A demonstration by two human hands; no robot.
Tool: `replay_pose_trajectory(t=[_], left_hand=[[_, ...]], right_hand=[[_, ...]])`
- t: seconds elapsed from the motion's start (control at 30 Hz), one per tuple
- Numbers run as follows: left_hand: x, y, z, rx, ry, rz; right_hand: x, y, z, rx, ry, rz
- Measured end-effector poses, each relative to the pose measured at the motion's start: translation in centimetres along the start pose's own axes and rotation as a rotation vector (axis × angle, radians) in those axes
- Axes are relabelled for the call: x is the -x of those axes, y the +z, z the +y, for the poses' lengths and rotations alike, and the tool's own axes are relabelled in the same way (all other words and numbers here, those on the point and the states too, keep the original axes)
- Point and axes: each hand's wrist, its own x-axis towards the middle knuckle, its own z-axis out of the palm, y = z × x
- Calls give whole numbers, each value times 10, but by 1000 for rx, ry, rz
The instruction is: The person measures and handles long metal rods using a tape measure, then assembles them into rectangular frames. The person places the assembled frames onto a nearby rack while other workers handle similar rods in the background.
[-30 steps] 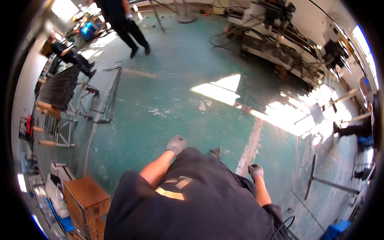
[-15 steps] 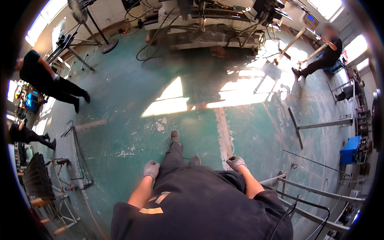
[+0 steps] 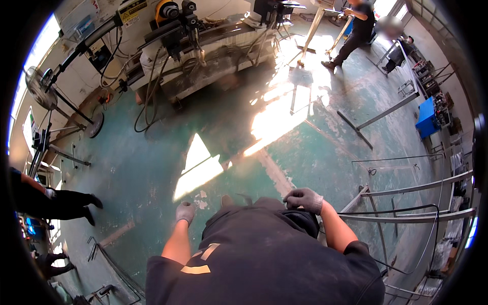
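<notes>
My left hand, in a grey work glove, hangs beside my left hip with its fingers curled in, and nothing shows in it. On the other side my right hand, gloved alike, is at my right hip, close to the dark cloth of my clothing. Its fingers bend downward together, and no object can be seen in them. The green floor, worn and streaked with sunlight, lies ahead of both hands.
A long machine with hanging cables stands ahead, a standing fan to its left. Metal frames reach in from the right, near a blue box. Co-workers stand at far right and left.
My view has turned to the right, so the machine and fan now sit further left. My right hand has come nearer my waist; my left hand remains beside my hip.
</notes>
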Motion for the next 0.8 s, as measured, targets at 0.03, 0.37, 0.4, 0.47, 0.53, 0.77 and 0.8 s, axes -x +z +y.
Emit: replay_pose_trajectory(t=[0.03,0.37,0.4,0.47,0.53,0.77,0.8], left_hand=[[-13,-2,-11,32,-33,-3],[1,27,-22,-92,-69,-170],[-4,34,-36,-105,-56,-187],[-22,55,-69,-132,-27,-219],[-17,50,-52,-93,-44,-248],[-32,37,-13,-173,-18,-142],[-34,37,-11,-199,-7,-130]], right_hand=[[8,7,-10,81,-16,-38],[22,17,-21,351,202,-183],[23,16,-19,298,239,-202],[30,10,-17,216,155,-241],[31,5,5,219,39,-243],[-30,-36,25,78,105,-263],[-39,-41,5,59,152,-264]])
